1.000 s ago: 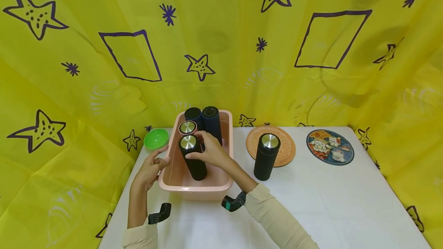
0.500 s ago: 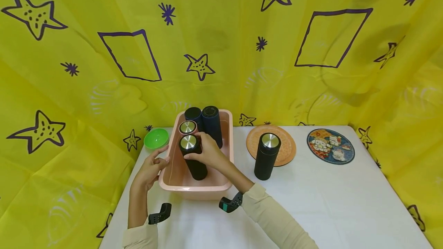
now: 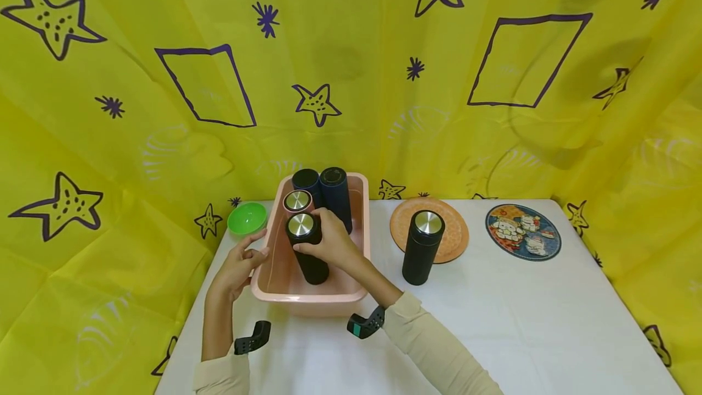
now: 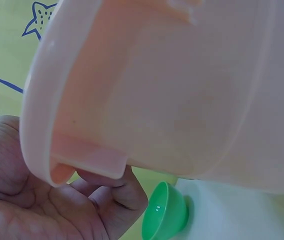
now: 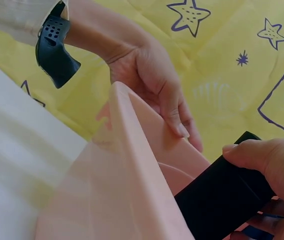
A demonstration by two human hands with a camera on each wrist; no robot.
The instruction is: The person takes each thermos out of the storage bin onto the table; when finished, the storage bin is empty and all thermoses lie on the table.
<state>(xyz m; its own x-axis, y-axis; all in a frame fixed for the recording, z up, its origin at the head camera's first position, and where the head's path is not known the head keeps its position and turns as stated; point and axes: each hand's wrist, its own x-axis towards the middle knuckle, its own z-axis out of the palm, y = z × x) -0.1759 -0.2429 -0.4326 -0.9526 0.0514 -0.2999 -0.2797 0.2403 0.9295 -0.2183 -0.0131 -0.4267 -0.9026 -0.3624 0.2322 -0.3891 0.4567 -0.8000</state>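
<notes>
My right hand [image 3: 334, 245] grips the upper part of a black flask [image 3: 314, 270] with a silver-topped lid, thumb in front and fingers behind. The flask is inside a pink plastic basin [image 3: 309, 298], toward its front left. In the right wrist view, the flask [image 5: 222, 200] slants past the basin's rim. My left hand [image 3: 233, 273] holds the basin's left rim; the left wrist view shows its fingers bent beneath the edge. Behind the gripped flask stands a pink-sided flask [image 3: 298, 200] with a silver lid. Two dark blue flasks, one tall [image 3: 336, 197], stand at the basin's back.
Another black flask [image 3: 421, 258] stands on the white table [image 3: 521, 322], right of the basin. Behind it lies an orange round mat [image 3: 455, 233]. A blue patterned round mat [image 3: 521, 233] is farther right. Beside the basin's back left sits a green bowl [image 3: 248, 218]. Yellow curtain surrounds the table.
The top of the gripped flask has shifted slightly to the right. My right hand has closed a little nearer around it, and the left hand keeps its place at the rim.
</notes>
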